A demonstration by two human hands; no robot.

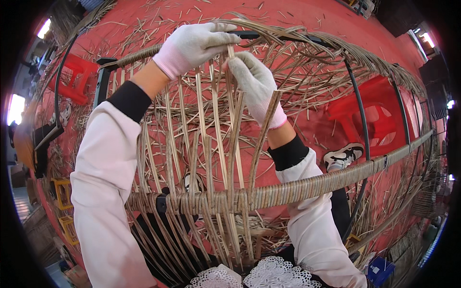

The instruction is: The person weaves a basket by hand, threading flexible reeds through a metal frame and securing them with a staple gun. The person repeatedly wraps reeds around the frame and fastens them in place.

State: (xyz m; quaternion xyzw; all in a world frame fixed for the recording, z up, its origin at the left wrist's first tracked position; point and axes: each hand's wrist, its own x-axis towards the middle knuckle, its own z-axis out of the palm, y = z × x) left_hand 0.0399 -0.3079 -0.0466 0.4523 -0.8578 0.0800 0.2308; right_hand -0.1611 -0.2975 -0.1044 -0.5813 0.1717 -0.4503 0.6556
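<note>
Red floor [288, 14] lay under scraps [312, 72]. One strip [231, 51] met the far bar [249, 35] — left hand [194, 43] fingers clamped on it, right hand [254, 79] pinching just nearer; seemingly a wrapping step, next needing a taut pull.

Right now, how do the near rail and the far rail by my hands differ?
The near rail is wrapped in tight, even turns; the far rail shows a bare dark stretch by your left hand. Brown strips stick up from the near rail, whereas the far rail carries a loose bundle toward its right. Both carry brown wrapping.
</note>
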